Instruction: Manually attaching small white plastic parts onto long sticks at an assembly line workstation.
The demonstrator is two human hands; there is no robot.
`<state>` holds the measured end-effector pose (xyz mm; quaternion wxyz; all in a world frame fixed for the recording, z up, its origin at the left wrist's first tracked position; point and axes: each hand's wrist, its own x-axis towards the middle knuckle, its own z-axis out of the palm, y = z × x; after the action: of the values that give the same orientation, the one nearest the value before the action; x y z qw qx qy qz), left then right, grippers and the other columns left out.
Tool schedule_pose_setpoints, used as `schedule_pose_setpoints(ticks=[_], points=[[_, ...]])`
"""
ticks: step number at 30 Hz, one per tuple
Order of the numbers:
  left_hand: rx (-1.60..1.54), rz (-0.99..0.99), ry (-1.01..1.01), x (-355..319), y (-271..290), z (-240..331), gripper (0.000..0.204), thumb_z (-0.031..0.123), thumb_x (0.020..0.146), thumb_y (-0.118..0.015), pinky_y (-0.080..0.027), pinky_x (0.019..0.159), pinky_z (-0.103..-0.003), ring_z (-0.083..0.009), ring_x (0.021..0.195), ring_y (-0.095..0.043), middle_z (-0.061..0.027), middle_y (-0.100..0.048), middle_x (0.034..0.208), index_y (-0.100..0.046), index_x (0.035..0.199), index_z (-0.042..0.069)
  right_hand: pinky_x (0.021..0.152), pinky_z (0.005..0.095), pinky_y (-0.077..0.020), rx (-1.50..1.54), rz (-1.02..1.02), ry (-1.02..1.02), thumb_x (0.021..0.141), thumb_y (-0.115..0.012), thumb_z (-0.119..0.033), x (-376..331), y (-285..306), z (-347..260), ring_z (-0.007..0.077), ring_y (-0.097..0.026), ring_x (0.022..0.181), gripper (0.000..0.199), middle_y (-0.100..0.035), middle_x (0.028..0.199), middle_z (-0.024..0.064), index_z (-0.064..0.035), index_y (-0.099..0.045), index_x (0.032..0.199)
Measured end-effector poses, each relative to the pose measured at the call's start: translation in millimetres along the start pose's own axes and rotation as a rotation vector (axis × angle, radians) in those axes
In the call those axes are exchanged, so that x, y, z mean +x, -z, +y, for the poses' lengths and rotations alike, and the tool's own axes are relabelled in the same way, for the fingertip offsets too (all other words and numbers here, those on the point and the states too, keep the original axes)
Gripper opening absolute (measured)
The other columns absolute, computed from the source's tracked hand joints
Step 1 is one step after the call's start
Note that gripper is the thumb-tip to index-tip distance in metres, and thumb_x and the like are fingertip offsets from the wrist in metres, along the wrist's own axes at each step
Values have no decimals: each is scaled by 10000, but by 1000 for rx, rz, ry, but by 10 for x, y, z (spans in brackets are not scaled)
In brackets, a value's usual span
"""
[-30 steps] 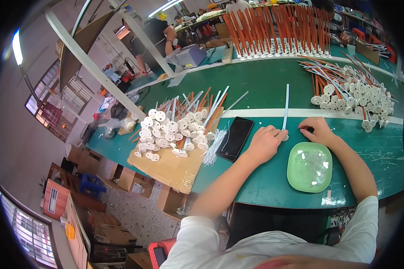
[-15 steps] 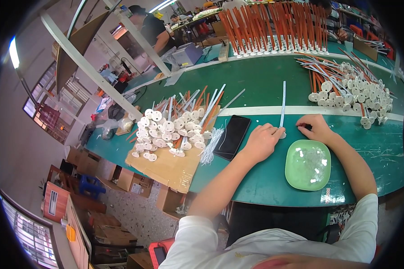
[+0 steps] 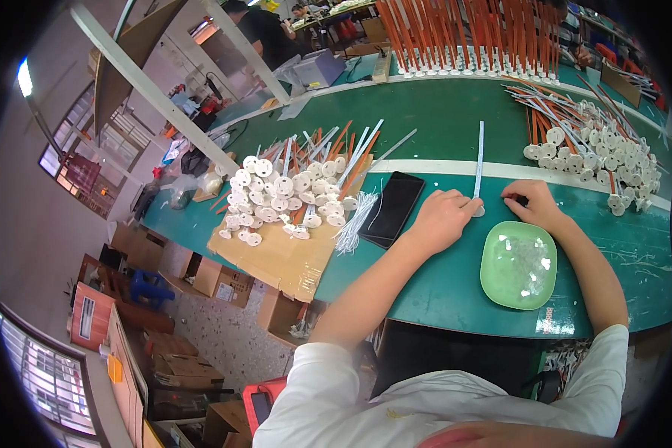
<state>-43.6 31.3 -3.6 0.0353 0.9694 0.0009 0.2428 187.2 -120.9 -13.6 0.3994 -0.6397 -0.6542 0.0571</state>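
My left hand (image 3: 446,218) lies on the green table with its fingers closed on the lower end of a pale strip (image 3: 479,153). A small round whitish base shows at the strip's near end, beside my fingertips. The strip points away from me. To the right, my right hand (image 3: 539,205) rests with thumb and fingers curled together in a pinch; what they hold, if anything, is too small to make out. A light green dish (image 3: 487,270) with small clear and white bits in it stands just nearer than my right hand.
Left of my hand are a black phone (image 3: 393,209), a bundle of white cords (image 3: 356,224) and a heap of white discs with strips (image 3: 280,187) on cardboard (image 3: 284,265). Another heap (image 3: 593,145) lies right. Upright orange strips (image 3: 470,37) stand behind; a person (image 3: 265,33) is farther back.
The whole view has shifted slightly, so the table things sit a little higher and farther right. My hands keep nearly the same pose. The person at the back has changed posture.
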Motion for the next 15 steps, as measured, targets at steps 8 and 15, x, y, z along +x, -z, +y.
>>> schedule_pose_setpoints(ticks=[8, 15], points=[[3, 96, -50, -4, -41, -3, 265, 84, 819, -629, -482, 734, -387, -224, 866, -666, -19, -709, 889, -669, 1081, 91, 674, 301, -560, -11, -4, 18, 827, -712, 1, 7, -13, 9, 199, -689, 726, 126, -708, 842, 116, 4, -719, 953], [8, 71, -45, 12, -6, 30, 250, 71, 838, -647, -516, 733, -410, -249, 850, -703, -57, -742, 907, -704, 1081, 65, 675, 303, -561, -13, 3, 5, 828, -713, -3, -6, -12, 18, 203, -691, 728, 132, -708, 842, 121, 7, -716, 960]])
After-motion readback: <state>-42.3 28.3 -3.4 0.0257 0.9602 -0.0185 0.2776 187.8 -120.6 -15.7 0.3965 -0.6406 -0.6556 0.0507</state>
